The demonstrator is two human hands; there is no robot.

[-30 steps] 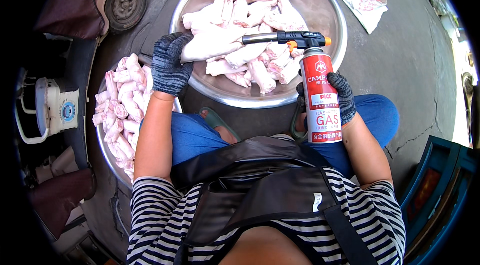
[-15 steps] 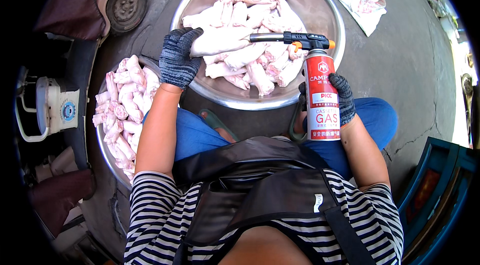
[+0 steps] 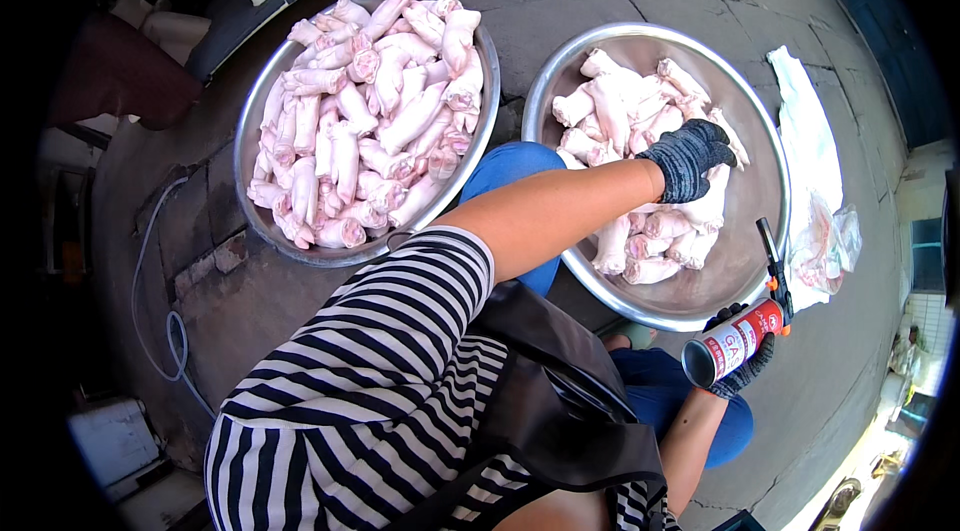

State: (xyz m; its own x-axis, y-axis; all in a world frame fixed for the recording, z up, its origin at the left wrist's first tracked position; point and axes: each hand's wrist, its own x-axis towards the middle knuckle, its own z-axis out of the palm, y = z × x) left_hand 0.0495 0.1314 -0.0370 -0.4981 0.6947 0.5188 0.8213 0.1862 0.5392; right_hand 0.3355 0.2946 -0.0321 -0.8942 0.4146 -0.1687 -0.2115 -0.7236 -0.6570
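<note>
Right hand [image 3: 742,371] clamped on red gas can [image 3: 730,343], nozzle pointing up-right; gloved left hand [image 3: 688,159] grips pale trotter [image 3: 712,199] in basin [image 3: 760,261].

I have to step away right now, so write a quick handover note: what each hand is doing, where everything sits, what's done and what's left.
Left hand: gloved, reaching into the right metal basin, on the pale trotters there; a firm grasp cannot be confirmed.
Right hand: gloved, gripping the red gas torch canister, nozzle pointing toward the right basin; no flame visible.
Left metal basin: piled full of pinker trotters.
White plastic bags lie right of the basins.
Done and left: the pictures do not show which pieces are torched.
</note>
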